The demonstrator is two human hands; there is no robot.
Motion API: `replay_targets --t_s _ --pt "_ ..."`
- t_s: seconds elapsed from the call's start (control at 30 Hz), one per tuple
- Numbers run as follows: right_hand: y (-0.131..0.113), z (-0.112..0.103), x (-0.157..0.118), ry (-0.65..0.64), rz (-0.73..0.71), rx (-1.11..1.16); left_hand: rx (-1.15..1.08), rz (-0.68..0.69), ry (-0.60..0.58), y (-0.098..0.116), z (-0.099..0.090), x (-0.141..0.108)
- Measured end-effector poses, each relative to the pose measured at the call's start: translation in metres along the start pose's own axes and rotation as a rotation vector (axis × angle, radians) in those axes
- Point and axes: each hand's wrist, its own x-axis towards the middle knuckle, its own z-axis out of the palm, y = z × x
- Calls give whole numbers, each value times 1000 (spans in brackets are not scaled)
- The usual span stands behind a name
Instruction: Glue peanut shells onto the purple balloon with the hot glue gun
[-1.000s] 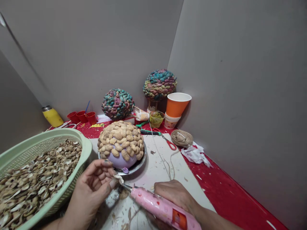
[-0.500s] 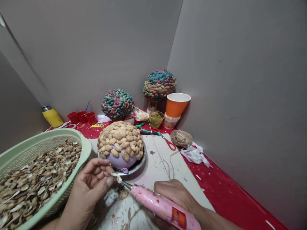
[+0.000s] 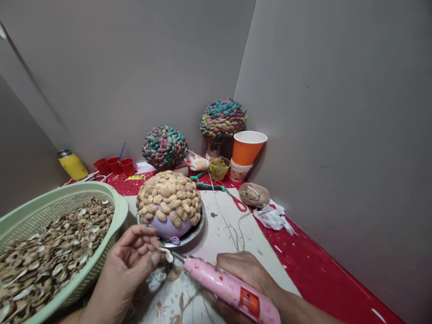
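Note:
Between the thumb and fingers of my left hand (image 3: 133, 258) is a peanut shell half (image 3: 166, 254), its pale inside showing. My right hand (image 3: 248, 272) grips a pink hot glue gun (image 3: 219, 281), and its metal nozzle points left at the shell, touching or nearly so. Just beyond my left hand, a purple balloon (image 3: 168, 226) sits in a shallow metal dish (image 3: 199, 229). Tan peanut shells (image 3: 170, 191) cover its top and sides, and bare purple shows low on the near side, beside the knotted end.
A green basket (image 3: 119, 209) of shell halves stands at left. Behind are two painted shell balls (image 3: 165, 146), red cups (image 3: 127, 167), a yellow bottle (image 3: 72, 165) and an orange paper cup (image 3: 249, 150). Scissors (image 3: 238, 202), twine (image 3: 254, 195) and crumpled tissue (image 3: 274, 218) lie at right.
Both hands keep nearly the same place. The shell half has turned slightly at the nozzle, and the whole view has shifted a little.

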Motion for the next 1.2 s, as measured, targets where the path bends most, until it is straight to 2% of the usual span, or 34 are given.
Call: replay_targets --t_s 0.2,0.37,0.5,0.57,0.67,0.77,0.83,1.0,1.2 --pt "1 2 1 -3 13 27 -3 -7 -27 1 3 -1" --pt "5 5 -2 75 -17 -10 2 -25 -42 0 3 -3" --pt "5 -5 0 104 -51 -21 18 46 -16 12 -3 -8" --pt "2 -12 2 48 -48 -22 37 96 26 24 -6 -13" --pt "-5 -19 4 -110 15 -29 85 173 109 46 -9 -22" --pt "-9 -16 6 -258 68 -97 209 232 150 65 -5 -25" --pt "-9 -11 8 -311 71 -140 281 235 136 75 0 -20" --pt "-7 -5 9 -315 39 -218 325 121 49 86 9 9" --pt "-3 -4 6 -283 72 -253 377 97 52 91 12 25"
